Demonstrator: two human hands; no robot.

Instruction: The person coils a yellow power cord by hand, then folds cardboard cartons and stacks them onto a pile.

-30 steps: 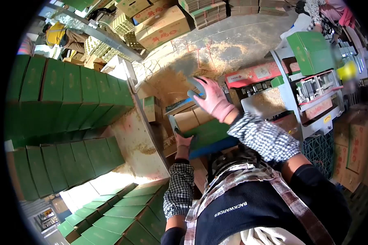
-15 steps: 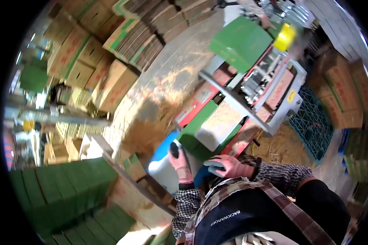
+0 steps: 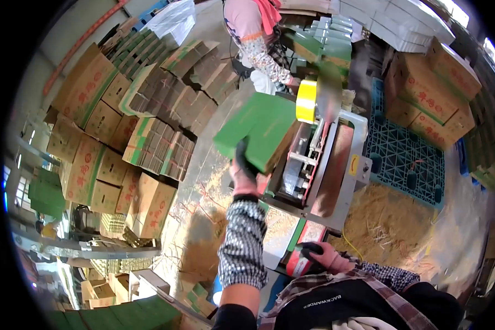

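My left hand point(image 3: 245, 169), in a pink glove with dark fingers, reaches forward with its fingers stretched against the near side of a green-topped carton point(image 3: 258, 129). The carton sits at the left side of a tape sealing machine point(image 3: 313, 159), which carries a yellow roll of tape point(image 3: 306, 102). Close to my body, my right hand point(image 3: 327, 257) wears the same kind of glove. Its fingers are apart and slightly bent above the machine's red front part point(image 3: 298, 265). Whether they touch it I cannot tell.
A co-worker point(image 3: 258, 47) stands beyond the machine, near more green cartons. Flattened cardboard bundles point(image 3: 154, 146) and printed boxes point(image 3: 88, 159) are stacked at left. A blue-green plastic pallet point(image 3: 404, 151) lies at right, beside more boxes point(image 3: 432, 88). Sawdust point(image 3: 393, 223) covers parts of the floor.
My left hand has moved from near my body out to the green-topped carton. My right hand stays near my body. The view has shifted, and the co-worker shows more fully.
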